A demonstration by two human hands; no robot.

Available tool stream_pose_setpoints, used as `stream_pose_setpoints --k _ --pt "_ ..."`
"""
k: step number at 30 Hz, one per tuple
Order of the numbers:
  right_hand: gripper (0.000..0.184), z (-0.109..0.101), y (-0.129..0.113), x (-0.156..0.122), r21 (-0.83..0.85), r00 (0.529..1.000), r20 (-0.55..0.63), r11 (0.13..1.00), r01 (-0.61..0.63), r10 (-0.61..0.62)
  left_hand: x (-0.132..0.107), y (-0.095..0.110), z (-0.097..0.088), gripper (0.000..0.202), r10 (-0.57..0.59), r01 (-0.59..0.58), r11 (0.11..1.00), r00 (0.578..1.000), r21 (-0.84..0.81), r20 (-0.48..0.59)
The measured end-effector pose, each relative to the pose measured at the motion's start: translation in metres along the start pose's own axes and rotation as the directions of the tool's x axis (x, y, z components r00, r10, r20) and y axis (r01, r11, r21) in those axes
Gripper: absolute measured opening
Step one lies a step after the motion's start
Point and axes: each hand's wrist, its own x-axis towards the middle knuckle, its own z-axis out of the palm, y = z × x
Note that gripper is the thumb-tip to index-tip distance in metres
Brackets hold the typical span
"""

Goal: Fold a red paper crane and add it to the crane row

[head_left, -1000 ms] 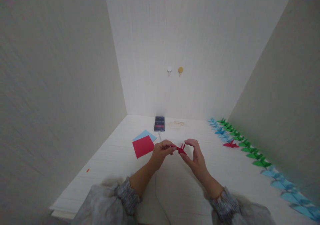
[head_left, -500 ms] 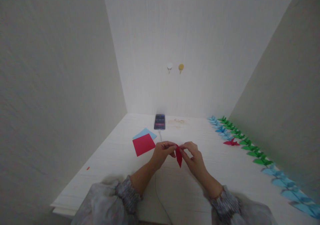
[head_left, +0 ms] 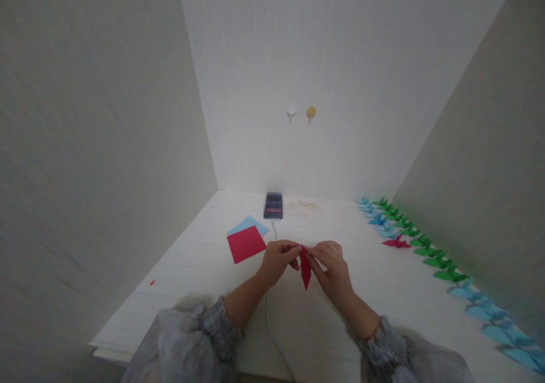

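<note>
A narrow piece of folded red paper (head_left: 305, 270) hangs point down between my two hands over the middle of the table. My left hand (head_left: 277, 262) pinches its upper end between thumb and fingers. From the other side, my right hand (head_left: 331, 265) grips the same folded paper near its top, fingers bent and pressed together. The fingertips hide the upper end of the paper. Left of my left hand lies a flat red paper sheet (head_left: 246, 244), partly over a light blue sheet (head_left: 250, 223).
A phone (head_left: 273, 206) lies near the back wall, its cable (head_left: 272, 332) running under my left arm. Rows of folded paper cranes (head_left: 440, 261) in green, blue and red line the right side. A small red scrap (head_left: 152, 282) sits near the left edge. Two hooks (head_left: 311, 112) hang on the wall.
The view has shifted slightly. Both hands keep hold of the folded red paper, the right fingers lying a little flatter near its top, and its tip points more nearly straight down.
</note>
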Motion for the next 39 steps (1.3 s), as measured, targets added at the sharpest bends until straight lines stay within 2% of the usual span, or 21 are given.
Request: stream_pose_setpoints --k 10,29,32,34,36,39 --pt "0.020 0.000 0.003 -0.002 -0.149 0.994 0.053 0.983 0.105 -0.098 0.000 -0.001 0.001 0.021 -0.003 0.003 1.000 1.000 0.006 -0.007" --pt "0.014 -0.002 -0.007 0.000 -0.242 0.988 0.093 0.960 0.140 -0.121 0.000 -0.002 0.004 0.024 -0.026 0.025 0.996 1.000 -0.081 -0.004" --pt "0.012 -0.001 -0.008 0.001 -0.174 0.995 0.075 0.981 0.081 -0.068 0.001 -0.003 0.004 0.025 -0.023 0.022 0.997 1.000 -0.072 -0.014" --pt "0.011 0.000 -0.006 0.002 -0.088 0.999 0.044 0.996 -0.003 0.007 0.001 -0.004 0.005 0.024 -0.004 0.002 0.998 1.000 -0.063 -0.030" --pt "0.010 0.000 -0.004 0.002 0.011 0.991 0.017 0.991 -0.135 0.135 0.000 -0.003 0.006 0.024 0.028 -0.030 0.999 0.999 -0.045 -0.032" --pt "0.015 0.002 0.000 0.002 0.154 0.932 0.021 0.920 -0.360 0.361 -0.001 -0.001 0.006 0.023 0.088 -0.088 0.996 0.996 -0.015 -0.018"
